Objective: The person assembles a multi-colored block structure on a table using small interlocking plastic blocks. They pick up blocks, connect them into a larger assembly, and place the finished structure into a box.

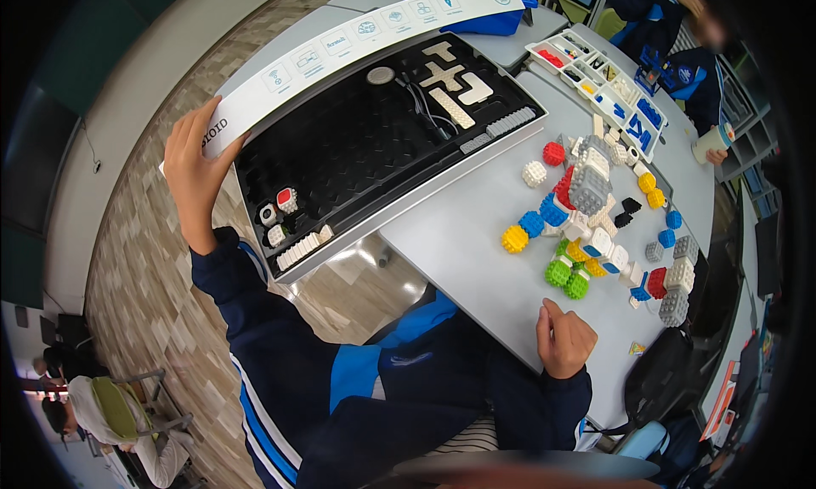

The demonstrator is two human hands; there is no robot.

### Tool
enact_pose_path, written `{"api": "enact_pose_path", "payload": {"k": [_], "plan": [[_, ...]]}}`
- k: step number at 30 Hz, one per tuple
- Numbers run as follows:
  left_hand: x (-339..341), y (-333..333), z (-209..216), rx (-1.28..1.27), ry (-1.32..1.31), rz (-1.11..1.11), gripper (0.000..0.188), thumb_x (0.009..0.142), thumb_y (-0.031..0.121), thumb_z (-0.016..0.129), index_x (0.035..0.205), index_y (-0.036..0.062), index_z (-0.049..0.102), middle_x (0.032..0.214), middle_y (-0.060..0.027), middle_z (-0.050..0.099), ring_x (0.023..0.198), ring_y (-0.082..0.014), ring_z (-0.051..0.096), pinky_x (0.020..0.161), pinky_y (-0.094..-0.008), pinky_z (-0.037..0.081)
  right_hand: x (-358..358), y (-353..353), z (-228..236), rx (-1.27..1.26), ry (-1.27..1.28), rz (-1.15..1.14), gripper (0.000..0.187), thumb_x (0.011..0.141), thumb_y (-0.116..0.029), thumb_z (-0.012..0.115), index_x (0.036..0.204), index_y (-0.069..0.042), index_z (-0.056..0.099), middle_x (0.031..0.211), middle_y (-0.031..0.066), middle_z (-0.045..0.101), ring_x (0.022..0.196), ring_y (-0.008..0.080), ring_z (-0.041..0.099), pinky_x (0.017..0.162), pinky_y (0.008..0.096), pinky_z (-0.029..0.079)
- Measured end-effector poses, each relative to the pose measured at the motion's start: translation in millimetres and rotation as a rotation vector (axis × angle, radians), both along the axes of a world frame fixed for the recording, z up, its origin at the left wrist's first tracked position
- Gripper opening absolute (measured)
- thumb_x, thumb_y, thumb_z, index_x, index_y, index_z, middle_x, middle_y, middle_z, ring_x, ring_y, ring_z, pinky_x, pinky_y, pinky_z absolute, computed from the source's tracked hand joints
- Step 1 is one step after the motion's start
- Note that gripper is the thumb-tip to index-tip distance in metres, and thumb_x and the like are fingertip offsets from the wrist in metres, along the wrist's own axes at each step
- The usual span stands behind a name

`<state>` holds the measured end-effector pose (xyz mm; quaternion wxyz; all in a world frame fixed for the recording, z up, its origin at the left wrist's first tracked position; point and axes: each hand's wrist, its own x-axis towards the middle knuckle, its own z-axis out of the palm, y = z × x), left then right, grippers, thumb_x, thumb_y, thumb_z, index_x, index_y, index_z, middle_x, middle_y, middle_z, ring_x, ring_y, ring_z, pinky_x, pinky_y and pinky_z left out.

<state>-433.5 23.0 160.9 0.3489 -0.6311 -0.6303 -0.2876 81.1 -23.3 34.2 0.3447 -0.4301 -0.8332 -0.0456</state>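
Note:
My left hand (192,162) grips the near-left end of a white box lid (357,42), thumb on the inner side and fingers over the outer side. Below that lid lies a white-edged box with a black moulded tray (331,149), partly over the table's edge. Off-white connector pieces (455,85), a cable, grey blocks (501,130) and a few small cube modules (286,201) sit in it. My right hand (564,338) rests loosely closed by the table's near edge, nothing visible in it. Just beyond it stands a colourful studded block model (586,225).
Loose blue, yellow, grey and red blocks (673,276) lie on the grey table (459,251). A white sorting tray (608,81) of small parts and a blue bin (497,21) stand farther back. A black bag (659,374) is at the right. Another person's hand (716,156) holds a cup.

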Motion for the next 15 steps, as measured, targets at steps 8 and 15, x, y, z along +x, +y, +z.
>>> {"api": "enact_pose_path", "payload": {"k": [8, 15], "plan": [[3, -1, -2, 0.003, 0.049, 0.011, 0.054, 0.073, 0.019, 0.088, 0.124, 0.0108, 0.071, 0.111, -0.0097, 0.072, 0.102, -0.0271, 0.067, 0.090, -0.0378, 0.053, -22, 7, 15, -0.139, 0.071, 0.077, 0.020, 0.081, -0.002, 0.078, 0.100, -0.002, 0.071, 0.066, 0.0061, 0.057, 0.054, 0.0216, 0.057, 0.049, 0.0343, 0.044], [6, -4, -7, -0.017, 0.018, 0.024, 0.056, 0.073, 0.022, 0.088, 0.127, 0.0137, 0.072, 0.108, -0.0080, 0.073, 0.096, -0.0259, 0.068, 0.088, -0.0363, 0.052, -109, 53, 28, -0.364, 0.052, 0.465, 0.026, 0.086, -0.013, 0.073, 0.109, -0.002, 0.067, 0.102, 0.0124, 0.064, 0.091, 0.0288, 0.065, 0.074, 0.0394, 0.054]]}}
